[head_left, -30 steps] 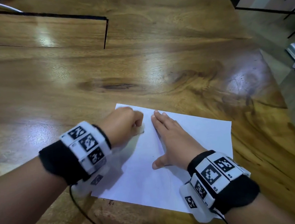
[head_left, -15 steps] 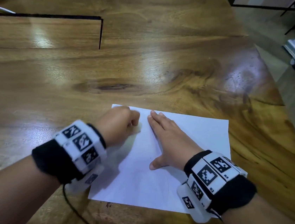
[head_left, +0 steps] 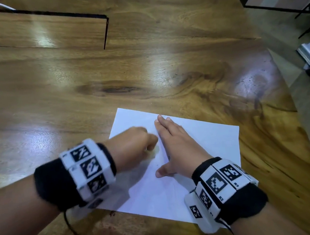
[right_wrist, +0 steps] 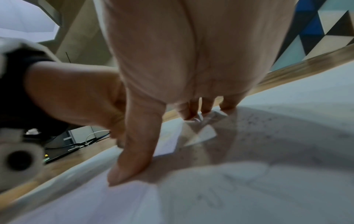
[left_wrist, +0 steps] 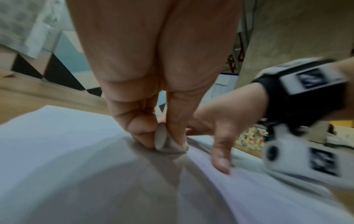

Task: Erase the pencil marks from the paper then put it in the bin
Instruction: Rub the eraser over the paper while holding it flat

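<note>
While right hand [head_left: 177, 149] flattens paper [head_left: 207, 142], left hand [head_left: 132, 149] pinches eraser [left_wrist: 161, 139]

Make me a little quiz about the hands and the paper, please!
1. True or false: the right hand lies flat on the white paper sheet.
2. What does the left hand pinch? A) a pencil B) a small whitish eraser C) scissors
3. Fill in: the paper lies on the glossy wooden ____.

Key: 1 true; 2 B; 3 table.
</note>
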The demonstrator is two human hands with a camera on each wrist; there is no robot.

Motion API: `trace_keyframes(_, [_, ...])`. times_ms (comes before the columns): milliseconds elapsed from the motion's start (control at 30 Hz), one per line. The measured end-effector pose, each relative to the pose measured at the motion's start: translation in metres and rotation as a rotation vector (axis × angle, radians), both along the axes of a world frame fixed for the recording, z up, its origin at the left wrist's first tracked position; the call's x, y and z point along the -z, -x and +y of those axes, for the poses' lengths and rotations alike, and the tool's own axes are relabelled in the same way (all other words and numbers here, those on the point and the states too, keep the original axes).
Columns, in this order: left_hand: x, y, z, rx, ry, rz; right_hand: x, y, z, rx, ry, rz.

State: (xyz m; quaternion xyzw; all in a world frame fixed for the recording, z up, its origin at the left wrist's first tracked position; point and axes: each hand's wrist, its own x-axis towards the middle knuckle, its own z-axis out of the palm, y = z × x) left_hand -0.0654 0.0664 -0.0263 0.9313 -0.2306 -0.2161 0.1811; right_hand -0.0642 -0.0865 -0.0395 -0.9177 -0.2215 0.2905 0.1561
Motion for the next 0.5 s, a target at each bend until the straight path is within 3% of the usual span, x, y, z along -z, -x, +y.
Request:
trace_keyframes(133, [0.002, 0.001, 0.008, 0.068, -0.013, 0.041, 0.001, 0.0, 0.001, -0.014, 0.013, -0.009])
trace_keyframes(333, [0.002, -0.037, 0.0, -0.195, 0.017, -0.075, 0.0, -0.001, 0.001, -0.019, 0.017, -0.012])
trace_keyframes(500, [0.004, 0.019, 0.011, 0.027, 0.043, -0.008, 0.001, 0.0, 0.0, -0.011, 0.012, 0.0])
